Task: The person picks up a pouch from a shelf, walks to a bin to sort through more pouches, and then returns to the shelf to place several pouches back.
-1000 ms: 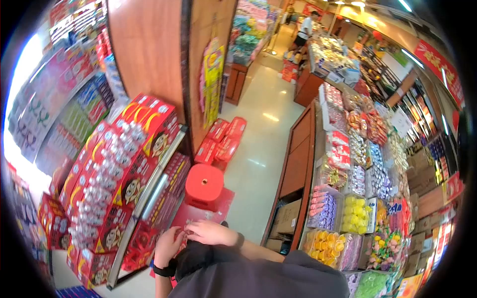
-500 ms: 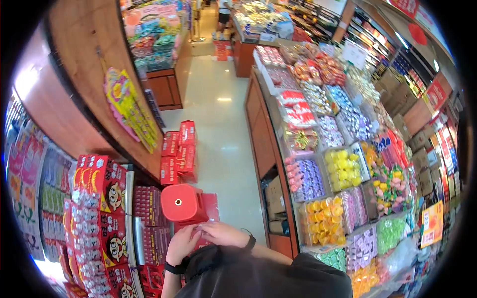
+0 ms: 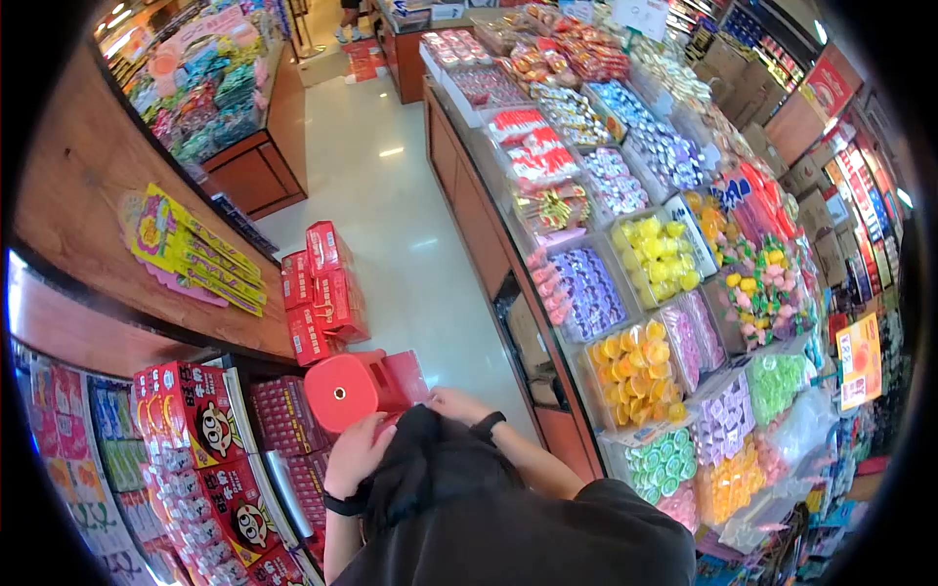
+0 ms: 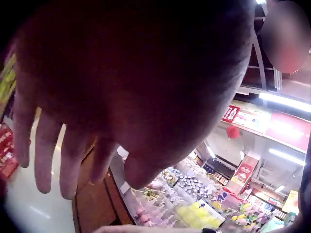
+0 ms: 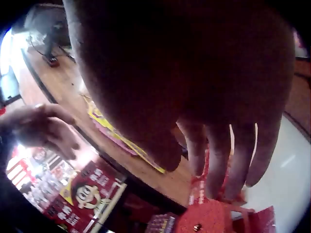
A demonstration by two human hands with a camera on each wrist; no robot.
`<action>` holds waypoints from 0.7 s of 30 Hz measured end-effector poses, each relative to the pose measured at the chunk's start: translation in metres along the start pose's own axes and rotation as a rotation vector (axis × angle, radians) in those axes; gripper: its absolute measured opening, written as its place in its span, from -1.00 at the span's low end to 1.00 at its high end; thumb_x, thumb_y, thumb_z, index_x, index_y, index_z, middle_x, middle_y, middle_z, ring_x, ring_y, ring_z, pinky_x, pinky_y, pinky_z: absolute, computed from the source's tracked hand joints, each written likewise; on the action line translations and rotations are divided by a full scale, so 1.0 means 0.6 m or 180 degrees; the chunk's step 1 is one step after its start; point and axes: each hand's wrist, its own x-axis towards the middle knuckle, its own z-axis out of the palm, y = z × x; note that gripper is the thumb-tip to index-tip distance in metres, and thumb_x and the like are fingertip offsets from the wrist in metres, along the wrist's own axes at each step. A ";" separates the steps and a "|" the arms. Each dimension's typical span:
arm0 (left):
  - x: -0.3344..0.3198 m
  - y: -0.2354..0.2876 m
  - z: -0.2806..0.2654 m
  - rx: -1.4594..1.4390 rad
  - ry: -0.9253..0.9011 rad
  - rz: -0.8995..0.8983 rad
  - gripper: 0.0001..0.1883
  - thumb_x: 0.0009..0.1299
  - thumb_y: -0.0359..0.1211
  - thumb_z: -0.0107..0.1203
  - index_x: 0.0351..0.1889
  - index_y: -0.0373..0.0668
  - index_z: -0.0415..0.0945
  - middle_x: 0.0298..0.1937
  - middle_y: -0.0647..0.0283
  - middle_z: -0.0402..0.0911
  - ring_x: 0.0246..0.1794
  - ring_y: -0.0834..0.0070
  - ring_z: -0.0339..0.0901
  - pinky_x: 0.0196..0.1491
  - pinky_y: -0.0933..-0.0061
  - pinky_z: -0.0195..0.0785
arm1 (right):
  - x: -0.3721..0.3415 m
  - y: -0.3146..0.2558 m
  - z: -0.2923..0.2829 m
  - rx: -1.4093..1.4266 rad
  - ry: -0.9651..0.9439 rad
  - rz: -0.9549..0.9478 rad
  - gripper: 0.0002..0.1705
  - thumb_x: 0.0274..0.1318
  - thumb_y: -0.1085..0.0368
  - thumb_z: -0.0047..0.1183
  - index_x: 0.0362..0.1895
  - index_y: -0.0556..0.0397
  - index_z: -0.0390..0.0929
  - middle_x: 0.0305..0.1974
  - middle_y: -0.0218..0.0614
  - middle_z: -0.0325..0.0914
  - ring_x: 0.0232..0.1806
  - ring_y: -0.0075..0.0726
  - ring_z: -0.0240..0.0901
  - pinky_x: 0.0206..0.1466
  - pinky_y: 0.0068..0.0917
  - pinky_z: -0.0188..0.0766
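Note:
In the head view my left hand (image 3: pixel 358 453) is beside the dark shirt front, just below the red stool (image 3: pixel 342 391). My right hand (image 3: pixel 457 404) is on the other side of the dark cloth, its fingertips near the cloth's edge. The left wrist view shows the left hand (image 4: pixel 116 97) with fingers extended and nothing in them. Fingers of the right hand (image 5: pixel 194 97) hang loosely spread and hold nothing in the right wrist view, where the other hand (image 5: pixel 46 127) shows at the left, apart from it.
Red boxes (image 3: pixel 327 293) stand on the floor behind the stool. A long counter (image 3: pixel 489 254) with bins of wrapped sweets runs along the right. Red milk cartons (image 3: pixel 210 430) are stacked at lower left, by a wooden pillar (image 3: pixel 68 225). A person's legs (image 3: pixel 349 21) show far off.
My hands, together before, have moved apart to either side of the dark cloth. The head view has turned right, so the stool and cartons lie further left and more of the sweets counter shows.

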 end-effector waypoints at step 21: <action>0.306 -0.361 -0.063 -0.0117 0.0138 -0.0845 -0.53 0.58 -0.08 0.13 0.17 -0.32 0.58 -0.10 -0.05 0.80 -0.12 0.07 0.78 -0.01 0.13 0.60 | -0.124 0.335 -0.012 -0.0575 0.0647 0.3068 -0.62 0.22 0.17 0.01 -0.19 0.17 0.80 -0.18 0.04 0.79 -0.13 0.14 0.73 0.03 -0.05 0.62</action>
